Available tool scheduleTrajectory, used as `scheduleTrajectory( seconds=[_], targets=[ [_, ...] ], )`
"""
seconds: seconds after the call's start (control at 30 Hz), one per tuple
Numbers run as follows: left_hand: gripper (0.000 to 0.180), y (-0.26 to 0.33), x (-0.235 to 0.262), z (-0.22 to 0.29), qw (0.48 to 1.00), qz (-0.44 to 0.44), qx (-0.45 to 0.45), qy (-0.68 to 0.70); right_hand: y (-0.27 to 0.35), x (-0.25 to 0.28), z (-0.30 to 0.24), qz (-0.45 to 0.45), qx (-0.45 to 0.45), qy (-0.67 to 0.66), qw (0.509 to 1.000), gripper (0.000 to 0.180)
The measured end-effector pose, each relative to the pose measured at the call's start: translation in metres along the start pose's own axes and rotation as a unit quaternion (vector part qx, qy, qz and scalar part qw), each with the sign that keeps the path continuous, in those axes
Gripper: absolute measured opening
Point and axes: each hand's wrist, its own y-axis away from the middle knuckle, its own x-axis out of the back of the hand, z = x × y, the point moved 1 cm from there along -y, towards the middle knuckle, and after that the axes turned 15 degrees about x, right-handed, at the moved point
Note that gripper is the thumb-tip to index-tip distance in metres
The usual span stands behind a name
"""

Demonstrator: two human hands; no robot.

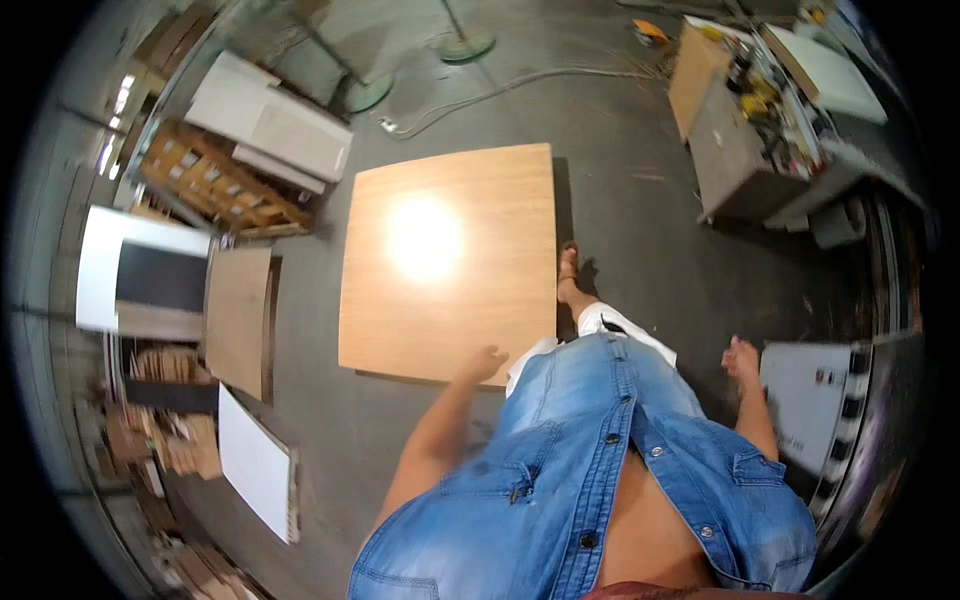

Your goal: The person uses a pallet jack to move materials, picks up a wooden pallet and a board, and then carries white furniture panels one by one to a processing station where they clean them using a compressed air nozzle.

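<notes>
A large, nearly square light-wood panel (460, 310) lies flat in front of me, a bright lamp glare on its glossy top. What supports it is hidden underneath. My left hand (485, 364) is over the panel's near edge, fingers loosely stretched and slightly blurred, holding nothing; whether it touches the wood I cannot tell. Out to my right side hangs my right hand (741, 362), its fingers curled in with nothing visible in them. Near it is a pale grey board (808, 400). My foot (568, 272) stands beside the panel's right edge.
Boards and offcuts are stacked along the left, including a brown sheet (238, 320) and a white panel (255, 465). A cabinet (735, 150) loaded with tools stands at the far right. A cable (500, 90) crosses the floor beyond the panel, near round stand bases (466, 46).
</notes>
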Motion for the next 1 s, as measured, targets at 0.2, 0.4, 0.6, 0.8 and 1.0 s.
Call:
scheduleTrajectory(
  seconds=[0.2,0.4,0.6,0.8,1.0],
  targets=[
    [0.073,0.031,0.010,0.017,0.997,0.015,-0.019,0.075,-0.024,-0.028,-0.045,-0.080,-0.063,0.052,0.993,0.041],
    [0.073,-0.030,0.027,0.053,0.961,0.046,-0.072,-0.264,0.022,-0.003,-0.044,-0.025,-0.007,-0.063,0.998,0.038],
    [0.066,-0.035,-0.028,0.244,0.965,0.026,-0.209,-0.157,0.072,0.062,0.119,0.045,-0.227,-0.085,0.969,0.041],
    [0.054,-0.043,-0.119,0.361,0.881,-0.055,-0.316,-0.348,0.024,0.053,0.084,-0.004,-0.210,-0.056,0.976,0.047],
    [0.059,-0.054,-0.165,0.492,0.757,-0.168,-0.211,-0.596,-0.045,0.124,0.049,0.161,-0.012,-0.026,0.986,0.039]
  ],
)
